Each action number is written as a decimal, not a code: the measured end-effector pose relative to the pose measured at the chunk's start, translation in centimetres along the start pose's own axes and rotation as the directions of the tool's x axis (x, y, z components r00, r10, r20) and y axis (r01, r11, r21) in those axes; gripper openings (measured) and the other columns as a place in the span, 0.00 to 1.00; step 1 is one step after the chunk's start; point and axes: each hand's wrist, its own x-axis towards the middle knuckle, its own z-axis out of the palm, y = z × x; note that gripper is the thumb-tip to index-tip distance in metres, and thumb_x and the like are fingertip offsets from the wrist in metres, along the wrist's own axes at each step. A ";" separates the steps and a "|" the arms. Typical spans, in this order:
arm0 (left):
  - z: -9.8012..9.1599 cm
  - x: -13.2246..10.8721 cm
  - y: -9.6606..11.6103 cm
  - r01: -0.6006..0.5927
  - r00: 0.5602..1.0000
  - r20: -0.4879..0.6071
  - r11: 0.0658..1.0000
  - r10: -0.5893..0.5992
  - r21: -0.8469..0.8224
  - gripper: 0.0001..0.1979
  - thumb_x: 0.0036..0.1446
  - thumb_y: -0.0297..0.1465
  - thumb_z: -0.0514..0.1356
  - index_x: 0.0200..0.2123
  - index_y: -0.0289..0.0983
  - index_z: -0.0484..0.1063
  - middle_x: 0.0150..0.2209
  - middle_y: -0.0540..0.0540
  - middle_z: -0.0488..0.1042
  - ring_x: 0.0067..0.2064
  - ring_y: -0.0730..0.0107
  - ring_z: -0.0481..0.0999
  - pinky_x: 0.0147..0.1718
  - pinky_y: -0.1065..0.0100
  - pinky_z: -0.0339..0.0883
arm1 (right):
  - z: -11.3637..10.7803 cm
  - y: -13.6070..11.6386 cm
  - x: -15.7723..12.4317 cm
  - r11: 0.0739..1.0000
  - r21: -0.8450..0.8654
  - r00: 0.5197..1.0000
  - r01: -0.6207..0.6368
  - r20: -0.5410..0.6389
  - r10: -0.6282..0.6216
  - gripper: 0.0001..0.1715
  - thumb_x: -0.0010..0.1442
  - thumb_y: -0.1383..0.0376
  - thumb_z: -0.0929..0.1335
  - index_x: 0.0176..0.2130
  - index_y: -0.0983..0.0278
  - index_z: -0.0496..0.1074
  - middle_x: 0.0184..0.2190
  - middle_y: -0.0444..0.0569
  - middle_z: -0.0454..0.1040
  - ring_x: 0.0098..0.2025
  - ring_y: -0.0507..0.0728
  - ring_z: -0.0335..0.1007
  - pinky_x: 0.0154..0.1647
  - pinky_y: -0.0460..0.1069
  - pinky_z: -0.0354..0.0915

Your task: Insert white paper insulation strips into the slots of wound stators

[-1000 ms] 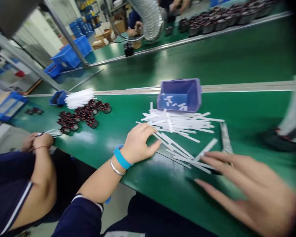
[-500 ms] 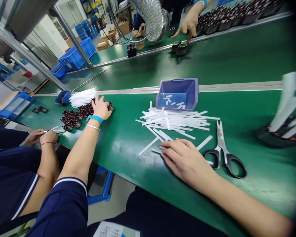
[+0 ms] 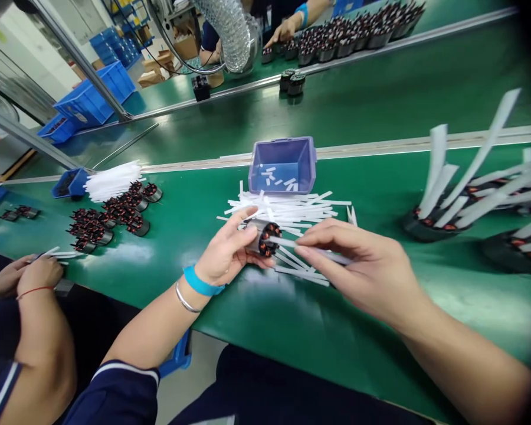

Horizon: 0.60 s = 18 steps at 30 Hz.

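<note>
In the middle of the head view my left hand (image 3: 230, 245) is wrapped round a motor stator (image 3: 265, 237), a dark ring with copper windings whose open face points right. My right hand (image 3: 358, 262) pinches a white strip (image 3: 285, 241), its tip at the stator's windings; whether it has entered a slot I cannot tell. Beneath and behind both hands lies a loose pile of white strips (image 3: 287, 206). The scissors (image 3: 351, 216) are mostly hidden behind my right hand, only the blade tips showing.
A purple bin (image 3: 313, 171) with short white pieces stands behind the pile. Stators (image 3: 92, 227) and a stack of strips (image 3: 114, 182) sit to the left. Stators bristling with strips (image 3: 433, 227) stand at right. Co-workers' hands are at left (image 3: 39, 271) and across the bench (image 3: 285, 32).
My left hand has brought a stator from the left group to the middle. My right hand has lifted off the table with a strip and met it there. The view has shifted right.
</note>
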 end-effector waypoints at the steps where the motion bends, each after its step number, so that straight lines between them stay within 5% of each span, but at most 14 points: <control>1: 0.1 -0.1 -0.4 0.022 1.000 0.013 1.000 -0.022 0.009 0.34 0.47 0.44 0.69 0.54 0.39 0.63 0.32 0.50 0.77 0.26 0.68 0.79 0.25 0.68 0.75 | 0.2 -0.1 0.0 1.000 -0.016 1.000 -0.017 0.019 0.017 0.02 0.58 0.66 0.70 0.32 0.60 0.74 0.28 0.45 0.75 0.30 0.52 0.71 0.32 0.48 0.67; 11: 0.0 -0.5 -1.5 0.163 0.984 0.067 0.986 -0.165 0.031 0.24 0.47 0.32 0.66 0.50 0.35 0.70 0.40 0.43 0.77 0.36 0.64 0.80 0.34 0.65 0.77 | 0.8 1.0 -0.8 0.984 0.005 0.984 -0.180 0.011 0.180 0.03 0.53 0.67 0.69 0.27 0.60 0.73 0.28 0.46 0.73 0.30 0.52 0.71 0.30 0.46 0.68; 18: 0.3 -0.8 -2.5 -0.055 0.998 0.014 0.944 0.053 0.326 0.18 0.50 0.27 0.63 0.47 0.31 0.73 0.36 0.42 0.77 0.34 0.69 0.78 0.33 0.70 0.75 | 1.2 1.4 -1.1 0.979 0.007 0.979 -0.205 0.017 0.204 0.08 0.52 0.61 0.72 0.25 0.60 0.72 0.29 0.48 0.73 0.29 0.53 0.72 0.28 0.46 0.70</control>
